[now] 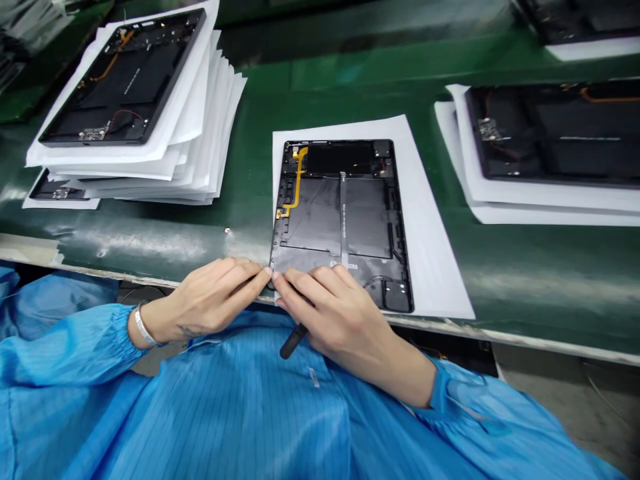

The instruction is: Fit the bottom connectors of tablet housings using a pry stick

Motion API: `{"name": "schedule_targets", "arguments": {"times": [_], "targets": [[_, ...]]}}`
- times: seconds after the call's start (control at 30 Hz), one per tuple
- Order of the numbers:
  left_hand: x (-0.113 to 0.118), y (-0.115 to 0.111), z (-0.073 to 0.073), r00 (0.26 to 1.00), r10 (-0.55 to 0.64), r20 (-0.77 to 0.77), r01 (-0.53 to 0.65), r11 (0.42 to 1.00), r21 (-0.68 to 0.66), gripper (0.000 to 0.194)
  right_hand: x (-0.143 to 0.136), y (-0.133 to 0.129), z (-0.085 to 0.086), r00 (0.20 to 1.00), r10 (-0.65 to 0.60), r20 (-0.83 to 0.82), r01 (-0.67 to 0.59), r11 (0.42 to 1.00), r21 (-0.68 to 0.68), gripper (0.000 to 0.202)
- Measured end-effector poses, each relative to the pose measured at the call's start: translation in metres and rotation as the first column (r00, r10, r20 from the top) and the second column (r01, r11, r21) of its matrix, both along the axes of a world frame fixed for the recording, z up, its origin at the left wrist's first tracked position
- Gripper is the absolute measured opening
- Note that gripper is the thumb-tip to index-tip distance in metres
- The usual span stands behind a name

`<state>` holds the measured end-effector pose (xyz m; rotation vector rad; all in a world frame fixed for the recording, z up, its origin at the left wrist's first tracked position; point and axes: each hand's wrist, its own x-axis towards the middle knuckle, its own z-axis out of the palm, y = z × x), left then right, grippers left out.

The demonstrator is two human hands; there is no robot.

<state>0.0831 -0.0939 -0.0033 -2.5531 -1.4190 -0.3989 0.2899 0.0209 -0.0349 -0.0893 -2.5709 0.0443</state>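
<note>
A black tablet housing (320, 213) with a yellow flex cable (299, 183) lies open side up on a white sheet (435, 260) near the table's front edge. At the housing's lower left corner, my left hand (220, 293) has its fingertips pinched together; anything between them is too small to make out. My right hand (340, 313) rests over the lower edge of the housing, its fingers closed round a black tool (294, 341) whose end sticks out below the palm. The fingertips of both hands nearly meet at that corner.
On the left, a similar housing (130, 80) tops a tall stack of white sheets (200, 160). Another housing (555, 133) lies on sheets at the right, with one more at the far right corner. The green table (350, 87) ends in a pale front edge (540, 343).
</note>
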Motion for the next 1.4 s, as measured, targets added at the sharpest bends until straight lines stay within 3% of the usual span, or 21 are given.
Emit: {"name": "schedule_targets", "arguments": {"times": [0.2,0.27,0.33,0.43,0.53,0.77,0.97,1.17,1.33,1.4], "targets": [[0.006,0.001,0.007,0.969,-0.036,-0.245,0.065,0.992,0.11,0.023,0.005,0.004,0.006,0.999,0.029,-0.023,-0.034,0.974,-0.226,0.036],[0.005,0.003,0.006,0.98,-0.046,-0.196,0.057,0.997,0.052,0.024,0.01,0.009,0.014,0.998,0.037,-0.044,-0.05,0.94,-0.338,0.049],[0.002,0.005,0.001,0.999,-0.01,-0.051,0.009,1.0,-0.017,0.026,0.015,0.014,0.021,0.999,0.024,-0.028,-0.033,0.909,-0.416,0.054],[-0.003,0.007,-0.007,0.979,0.094,0.182,-0.084,0.995,-0.062,0.026,0.016,0.017,0.023,1.0,0.004,-0.018,-0.011,0.917,-0.4,0.034],[-0.007,0.008,-0.011,0.96,0.124,0.252,-0.107,0.991,-0.079,0.021,0.01,0.016,0.016,0.999,0.001,-0.047,-0.018,0.931,-0.364,0.015],[-0.01,0.027,-0.004,0.971,0.038,0.237,0.006,0.983,-0.181,0.013,0.005,0.013,0.011,0.989,-0.066,-0.136,0.003,0.908,-0.419,0.016],[-0.011,0.047,0.004,0.986,-0.056,0.159,0.105,0.943,-0.317,0.015,0.01,0.012,0.01,0.986,-0.078,-0.147,0.01,0.91,-0.415,0.015],[-0.004,0.049,0.006,0.996,-0.078,0.033,0.085,0.945,-0.317,0.02,0.009,0.012,0.01,0.98,-0.059,-0.193,-0.028,0.907,-0.421,0.015],[-0.008,0.048,0.005,0.948,-0.001,0.32,0.098,0.953,-0.286,0.02,0.01,0.013,0.008,0.968,-0.058,-0.245,-0.05,0.909,-0.413,0.011],[-0.011,0.045,0.006,0.92,0.032,0.391,0.082,0.959,-0.272,0.017,0.014,0.013,0.009,0.953,-0.07,-0.295,-0.06,0.909,-0.412,0.018]]}}
